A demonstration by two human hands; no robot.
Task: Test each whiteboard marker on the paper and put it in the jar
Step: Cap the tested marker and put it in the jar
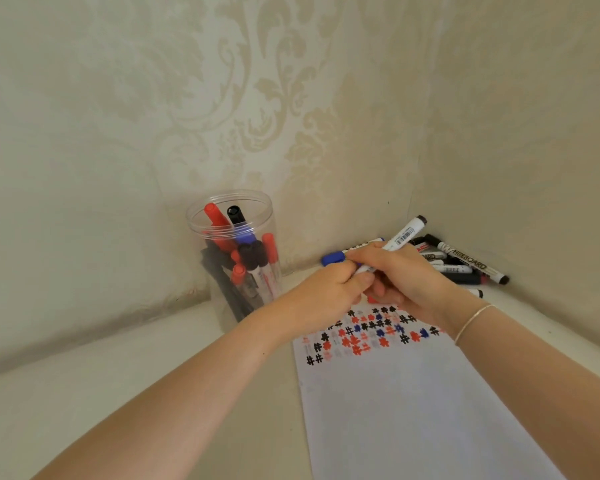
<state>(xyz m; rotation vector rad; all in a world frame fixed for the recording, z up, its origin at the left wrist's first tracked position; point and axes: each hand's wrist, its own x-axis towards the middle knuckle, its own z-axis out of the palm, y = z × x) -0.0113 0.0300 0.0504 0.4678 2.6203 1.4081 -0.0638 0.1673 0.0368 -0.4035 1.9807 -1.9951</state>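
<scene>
Marker: smooth white cylinder (400, 237), my right hand (407, 284) gripping it, dark end angled up-right.
Left hand (329, 289): fingers pinching its lower end.
Jar: clear ribbed plastic (234, 251).

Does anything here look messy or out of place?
Nothing looks spilled or broken. The untested markers lie in a loose heap in the corner, the jar stands upright, and both hands hold one marker above the paper.

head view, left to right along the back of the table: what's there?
Clear jar of markers → blue-capped marker lying behind the hands → left hand → right hand gripping a white marker → loose marker pile in the corner.
</scene>
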